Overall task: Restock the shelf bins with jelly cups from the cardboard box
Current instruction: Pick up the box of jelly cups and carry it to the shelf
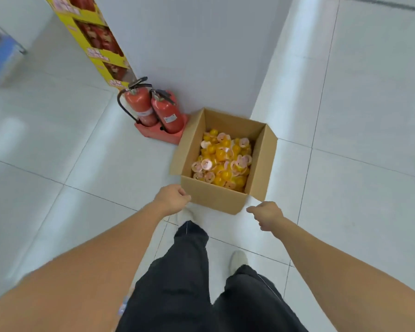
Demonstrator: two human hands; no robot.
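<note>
Here, fingers first. Left hand (171, 198): fingers curled under the palm, knuckles up, nothing visible in them; it hangs just short of the box's (211, 196) near left corner, whether touching the cardboard I cannot tell. Right hand (266, 213): fingers also curled loosely, forefinger tip pointing toward the box's near right corner, apart from it by a thin strip of floor; nothing held. Both bare forearms reach forward and down from the bottom of the view, one to each side of the box.

Box: open-topped, flaps standing up, sitting on the tiled floor (70, 152) against the foot of a grey wall (201, 56). Inside it, a loose heap of cups (222, 161), orange-yellow with pink lids, lying at all angles and covering the bottom as far as can be seen; fill level is well below the rim.

Left of the box, touching or just beside its far left corner: two red extinguishers (151, 109) in a red stand. Beyond those, farther left, a tall yellow display (94, 41) with red packets. Near side of the box: dark trousers and pale shoes, one foot ahead.

Progress, judged: none yet. No bins are in view, and no cup is in hand. Likely step: gripping the box to lift or carry it. Left to do: everything, meaning transport, then filling bins.
</note>
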